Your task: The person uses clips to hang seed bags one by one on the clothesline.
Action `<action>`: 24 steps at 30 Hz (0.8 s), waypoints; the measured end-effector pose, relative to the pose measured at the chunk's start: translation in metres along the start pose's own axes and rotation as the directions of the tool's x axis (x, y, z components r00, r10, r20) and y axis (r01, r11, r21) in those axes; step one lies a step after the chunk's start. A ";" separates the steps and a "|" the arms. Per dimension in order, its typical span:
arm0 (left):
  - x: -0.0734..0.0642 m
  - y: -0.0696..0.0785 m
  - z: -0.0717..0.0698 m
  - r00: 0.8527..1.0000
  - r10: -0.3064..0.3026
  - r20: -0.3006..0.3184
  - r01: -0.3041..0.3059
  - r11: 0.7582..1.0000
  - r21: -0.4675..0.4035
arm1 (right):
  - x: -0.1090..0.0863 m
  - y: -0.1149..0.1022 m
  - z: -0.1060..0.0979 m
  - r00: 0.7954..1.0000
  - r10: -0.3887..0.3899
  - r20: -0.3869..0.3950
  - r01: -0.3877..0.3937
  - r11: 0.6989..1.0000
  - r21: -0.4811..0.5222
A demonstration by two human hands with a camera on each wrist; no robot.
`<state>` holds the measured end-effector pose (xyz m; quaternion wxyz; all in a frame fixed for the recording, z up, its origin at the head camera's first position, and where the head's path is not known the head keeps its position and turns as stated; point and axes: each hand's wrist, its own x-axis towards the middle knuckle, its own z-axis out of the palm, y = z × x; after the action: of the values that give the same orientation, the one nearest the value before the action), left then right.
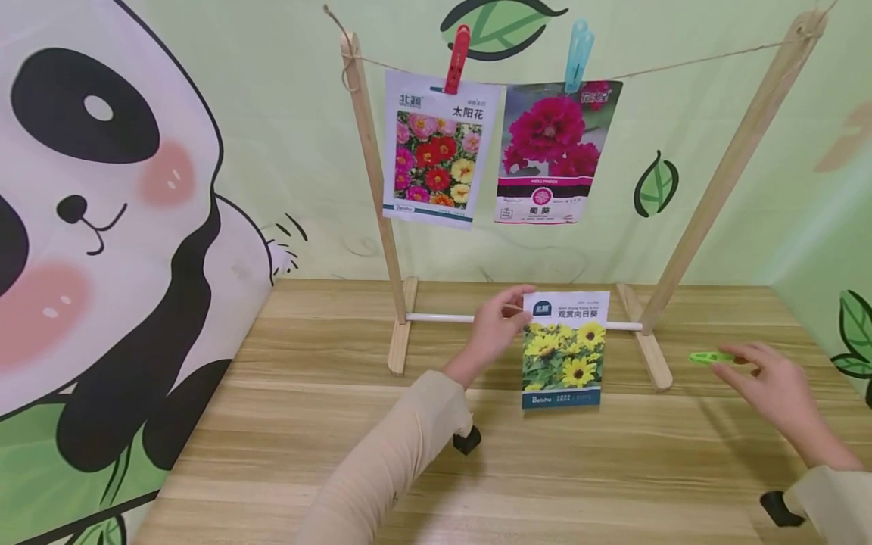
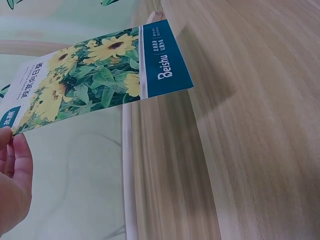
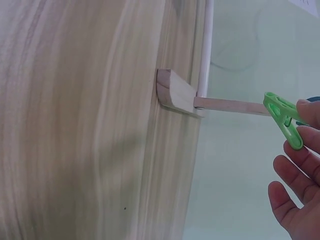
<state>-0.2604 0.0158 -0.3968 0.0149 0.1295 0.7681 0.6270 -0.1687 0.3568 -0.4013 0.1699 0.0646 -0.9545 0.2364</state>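
Note:
My left hand [image 1: 499, 327] pinches the upper left corner of a seed packet [image 1: 564, 350] printed with yellow sunflowers, held upright above the table. In the left wrist view the packet [image 2: 95, 75] stretches away from the fingertips, its blue Beishu band at the far end. Off to the right, my right hand [image 1: 773, 382] holds a green clothespin [image 1: 711, 357] between thumb and fingers. The right wrist view shows that clothespin [image 3: 284, 120] in the fingertips, the other fingers spread below. Two packets hang from a string: a mixed-flower one [image 1: 436, 163] and a magenta hollyhock one [image 1: 553, 151].
A red clothespin [image 1: 457, 60] and a blue one [image 1: 578, 57] clip the hanging packets to the twine [image 1: 688, 64]. Wooden posts [image 1: 736, 166] on flat feet carry the twine, joined low by a white rod [image 1: 439, 318]. Behind stands a panda-printed backdrop [image 1: 286, 151].

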 end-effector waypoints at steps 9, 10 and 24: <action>0.001 0.004 -0.002 1.000 0.019 0.003 -0.019 1.000 0.007 | 0.005 -0.005 -0.001 1.000 0.006 0.004 -0.006 1.000 0.008; 0.001 0.005 -0.002 1.000 0.016 0.002 -0.016 1.000 0.008 | 0.005 -0.006 -0.002 1.000 0.007 0.006 -0.007 1.000 0.010; 0.001 0.010 -0.004 1.000 0.019 -0.002 -0.019 1.000 0.006 | 0.010 -0.012 -0.005 0.999 -0.028 -0.018 0.028 0.999 0.030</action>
<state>-0.2603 0.0144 -0.3860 0.0077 0.1362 0.7686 0.6250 -0.1742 0.3477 -0.3882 0.1806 0.0785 -0.9483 0.2489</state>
